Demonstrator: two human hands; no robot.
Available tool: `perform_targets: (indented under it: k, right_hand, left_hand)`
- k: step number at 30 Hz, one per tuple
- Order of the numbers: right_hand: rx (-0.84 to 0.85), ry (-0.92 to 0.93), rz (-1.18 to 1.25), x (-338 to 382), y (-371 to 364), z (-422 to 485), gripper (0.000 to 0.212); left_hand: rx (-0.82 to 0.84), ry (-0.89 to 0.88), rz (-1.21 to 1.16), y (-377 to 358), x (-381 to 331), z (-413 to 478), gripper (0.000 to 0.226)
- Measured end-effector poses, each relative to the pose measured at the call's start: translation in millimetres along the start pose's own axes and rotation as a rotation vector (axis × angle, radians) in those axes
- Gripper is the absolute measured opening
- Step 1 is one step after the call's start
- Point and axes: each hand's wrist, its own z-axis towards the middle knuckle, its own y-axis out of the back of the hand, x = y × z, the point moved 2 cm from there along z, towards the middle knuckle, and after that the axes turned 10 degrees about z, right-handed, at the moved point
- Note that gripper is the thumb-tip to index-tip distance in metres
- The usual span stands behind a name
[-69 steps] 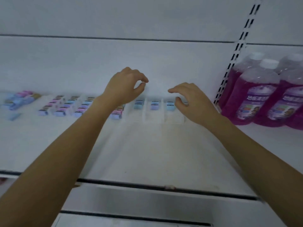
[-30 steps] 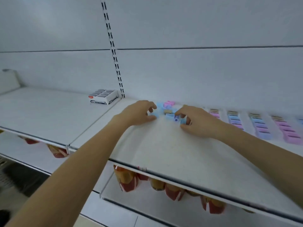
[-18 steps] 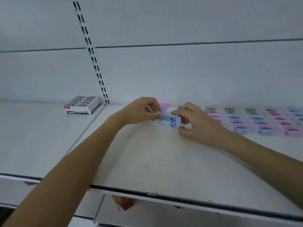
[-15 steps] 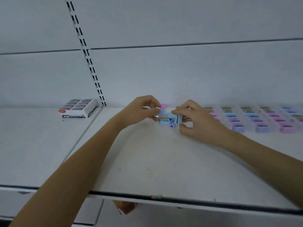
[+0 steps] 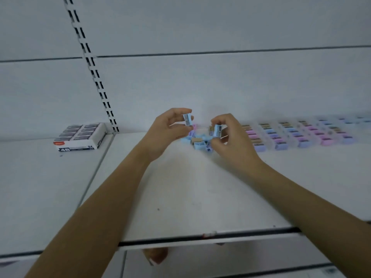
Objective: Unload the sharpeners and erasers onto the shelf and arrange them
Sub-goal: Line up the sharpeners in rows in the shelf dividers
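Head view is looking down two bare forearms reaching in over a white shelf (image 5: 190, 193). The left hand (image 5: 167, 132) is pinching a blue sharpener (image 5: 187, 119) between thumb and fingertips, holding it up off the shelf with the blade side facing the camera. The right hand (image 5: 230, 138) is doing pretty much the same with a second blue sharpener (image 5: 217, 131), curled fingers on top and thumb underneath, a bit lower and near the first one.

Both are hanging over a loose pile of sharpeners (image 5: 198, 143), mostly blue with a tan one and some purple mixed in, lying near the back wall between the two hands. The hands are covering part of the pile, so I can't tell how many are in it.

Off to the right, neat rows of sharpeners (image 5: 297, 135) in pink, purple and blue are running front to back, all kinda blurry. On the neighbouring shelf panel to the left, a box of erasers (image 5: 80, 136) is sitting by the back wall, open on top, with "4B" printed on the front. A slotted upright (image 5: 94, 75) is running up the back panel just right of that box. Something orange-brown (image 5: 155, 254) is peeking out below the shelf edge, too blurry to name.
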Motion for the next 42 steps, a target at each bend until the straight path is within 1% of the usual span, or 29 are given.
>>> perform_targets:
  k: [4,7,9,11,13,14,16,18,24,26,28,30,32,35,38,42]
  right_hand:
    - [0.025,0.053,-0.056,-8.1,1.8,-5.5,0.029]
    - [0.003,0.11,-0.053,-10.9,4.4,-9.3,0.029]
    - [-0.014,0.127,-0.04,-11.2,5.7,-11.2,0.029]
    - [-0.038,0.125,-0.044,-11.3,7.0,-11.8,0.028]
    - [-0.058,0.133,-0.072,-11.6,7.9,-11.5,0.029]
    - [-0.06,0.128,-0.073,-11.8,8.2,-10.9,0.033]
    - [-0.046,0.087,-0.029,-11.4,9.3,-11.2,0.041]
    - [-0.021,0.065,0.012,-10.7,10.3,-11.9,0.043]
    - [0.026,0.184,-0.097,-9.7,30.8,-14.5,0.038]
    - [0.053,0.234,-0.15,-14.5,50.3,-23.1,0.036]
    - [0.082,0.287,-0.232,-21.8,78.0,-35.0,0.035]
    - [0.107,0.299,-0.316,-28.4,114.7,-46.1,0.033]
    - [0.105,0.311,-0.395,-33.8,159.3,-56.8,0.029]
    - [0.08,0.338,-0.487,-45.2,228.7,-76.7,0.028]
    - [0.034,0.319,-0.546,-64.6,291.9,-96.3,0.031]
    - [0.008,0.23,-0.569,-93.0,358.8,-115.7,0.032]
  left_hand:
    - [0.034,-0.039,0.038,-6.3,1.8,-1.0,0.035]
    - [0.0,-0.07,0.073,-12.1,1.9,1.6,0.028]
    - [-0.085,-0.127,0.19,-15.2,3.0,4.1,0.025]
    - [-0.172,-0.216,0.399,-16.8,5.2,5.0,0.021]
    - [-0.222,-0.295,0.59,-16.0,8.2,3.4,0.015]
    - [-0.236,-0.327,0.65,-15.7,9.4,2.2,0.015]
    - [-0.244,-0.382,0.723,-19.2,9.8,-1.1,0.026]
    - [-0.251,-0.382,0.77,-25.7,6.9,-2.6,0.034]
    - [-0.269,-0.416,0.958,-42.6,-13.8,1.8,0.023]
    - [-0.288,-0.447,1.034,-55.0,-27.4,4.8,0.024]
    - [-0.321,-0.526,1.126,-76.0,-45.4,8.0,0.03]
    - [-0.329,-0.583,1.167,-106.3,-64.0,11.8,0.033]
    - [-0.306,-0.581,1.183,-144.4,-80.3,17.3,0.033]
    - [-0.238,-0.649,1.204,-208.2,-98.7,25.1,0.034]
    - [-0.19,-0.686,1.193,-268.1,-112.2,30.4,0.04]
    - [-0.109,-0.684,1.176,-339.9,-124.2,42.6,0.037]
